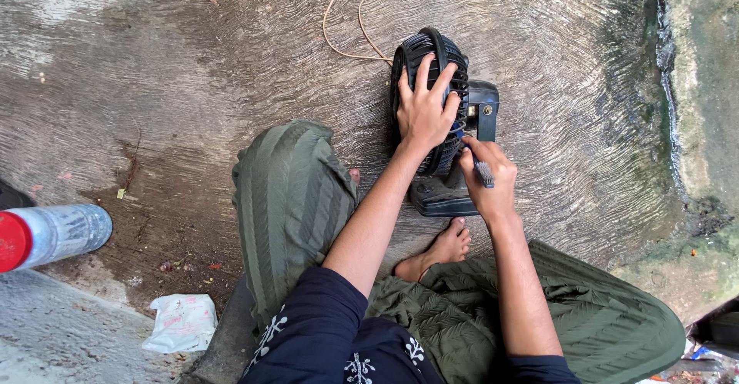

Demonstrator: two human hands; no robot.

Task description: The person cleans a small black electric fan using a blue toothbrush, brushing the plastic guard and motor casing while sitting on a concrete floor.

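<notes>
The small black fan stands just above the middle of the frame on the wet concrete floor, its round grille upright on a dark base that reaches down toward my bare foot. My left hand lies flat on the grille, fingers spread wide across the ribs. My right hand sits just right of it, beside the fan's rear housing, its fingers curled tight and pinching a small brush whose bristled end sticks out below my thumb, with a bit of blue handle showing near the grille. A thin tan cord loops from the fan's top up to the upper edge of the frame. My knees in green trousers frame the fan from the lower centre. At the left edge lies a clear plastic bottle with a red cap, and below it, lower left, a crumpled white wrapper.
</notes>
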